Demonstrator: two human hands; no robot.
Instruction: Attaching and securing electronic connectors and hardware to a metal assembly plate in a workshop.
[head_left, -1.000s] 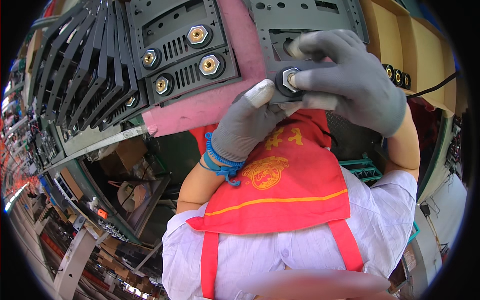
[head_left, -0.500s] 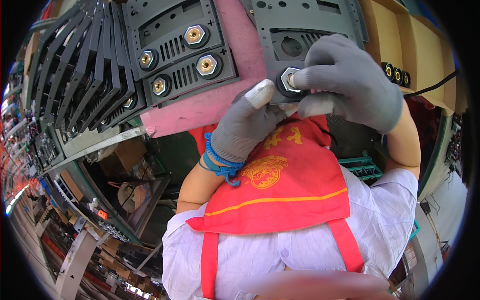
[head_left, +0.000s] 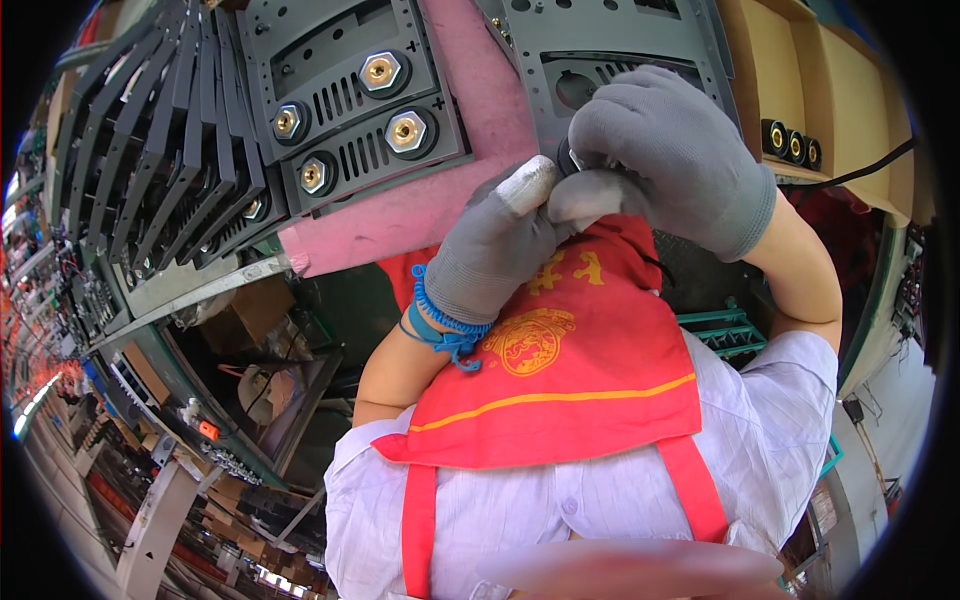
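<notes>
A dark grey metal panel (head_left: pixel 553 85) with slots and round holes lies in front of me at the upper middle. My right hand (head_left: pixel 665 160), in a grey glove, closes its fingers around a hex nut at the panel's near corner. Only a sliver of the black collar under that nut shows between the gloves. My left hand (head_left: pixel 500 235), gloved too and with a blue coil band at its wrist, grips the same corner. Its pale thumb tip points up along the panel's edge, while its other fingers are hidden beneath.
Two similar panels (head_left: pixel 350 75) fitted with brass-centred hex nuts (head_left: pixel 407 131) rest on the pink mat (head_left: pixel 370 220) to the left. Several dark panels (head_left: pixel 150 130) stand in a row beyond them. At right, an open cardboard box (head_left: pixel 850 110) has black ring-shaped fittings (head_left: pixel 795 147) beside it.
My right hand has shifted slightly left and curled its fingers over the nut, which showed before. Its thumb now comes close to my left hand. The left hand is nearly still.
</notes>
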